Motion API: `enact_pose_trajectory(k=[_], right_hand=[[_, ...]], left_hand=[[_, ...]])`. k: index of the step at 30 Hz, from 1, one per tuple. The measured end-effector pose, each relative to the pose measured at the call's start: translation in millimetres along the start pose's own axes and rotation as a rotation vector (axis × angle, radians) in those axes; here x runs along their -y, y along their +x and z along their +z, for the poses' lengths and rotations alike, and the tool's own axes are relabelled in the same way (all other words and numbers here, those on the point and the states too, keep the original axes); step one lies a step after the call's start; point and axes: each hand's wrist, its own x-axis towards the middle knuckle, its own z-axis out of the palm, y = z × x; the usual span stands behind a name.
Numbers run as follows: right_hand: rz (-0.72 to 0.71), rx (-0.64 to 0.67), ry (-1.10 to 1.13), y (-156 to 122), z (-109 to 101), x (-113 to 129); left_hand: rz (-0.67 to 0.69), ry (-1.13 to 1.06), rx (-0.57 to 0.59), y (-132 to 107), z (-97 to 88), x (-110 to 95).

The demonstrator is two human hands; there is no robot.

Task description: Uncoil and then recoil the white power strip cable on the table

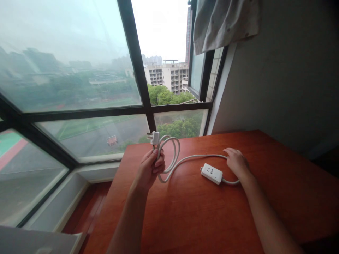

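Observation:
My left hand (150, 168) is closed around a looped bundle of white power cord (172, 155), held up above the left part of a reddish wooden table (190, 215). The cord's white plug (154, 138) sticks up above my fingers, prongs pointing left. From the loop the cord runs right across the table and curves back to a small white socket block (211, 173) lying flat. My right hand (236, 163) rests on the table over the cord's bend, just right of the socket block, fingers curled loosely on the cord.
A large dark-framed window (137, 70) fills the left and back, with a low sill below. A grey wall (286, 70) stands on the right, and a pale cloth (225, 21) hangs at its top. The table's left edge drops to a wooden floor (90, 208).

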Motion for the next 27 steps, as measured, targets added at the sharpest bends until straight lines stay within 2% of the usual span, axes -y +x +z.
enact_pose_trajectory(k=[5,7,9,12,14,16,18,20,23,27], right_hand=[[-0.324,0.204,0.140,11.8,3.4,57.4],[-0.371,0.266,0.129,17.3,6.5,71.3],[-0.319,0.302,0.043,24.4,7.8,73.2],[-0.138,0.372,-0.086,37.0,3.8,58.4],[-0.054,0.490,-0.061,44.8,-3.7,46.1],[-0.038,0.646,0.027,50.3,-15.9,38.9],[-0.025,0.795,0.211,52.4,-32.6,39.9],[0.036,0.876,0.537,51.6,-52.5,48.2],[0.172,0.832,1.025,47.0,-83.3,68.5],[0.249,0.682,1.449,36.4,-117.6,99.9]], left_hand=[[-0.011,-0.039,0.036,-0.2,0.4,1.0],[-0.018,-0.008,0.034,-0.9,0.1,0.1],[-0.026,0.035,0.017,-1.7,-1.0,-1.5],[-0.063,0.126,-0.002,-2.4,-4.1,-3.2],[-0.088,0.193,0.003,-2.4,-6.2,-2.8],[-0.101,0.243,0.019,-1.8,-7.5,-1.3],[-0.105,0.273,0.037,-0.8,-7.9,1.0],[-0.100,0.293,0.045,0.9,-7.9,3.4],[-0.055,0.285,0.017,4.9,-8.1,7.7],[0.027,0.173,-0.060,10.7,-7.1,13.8]])
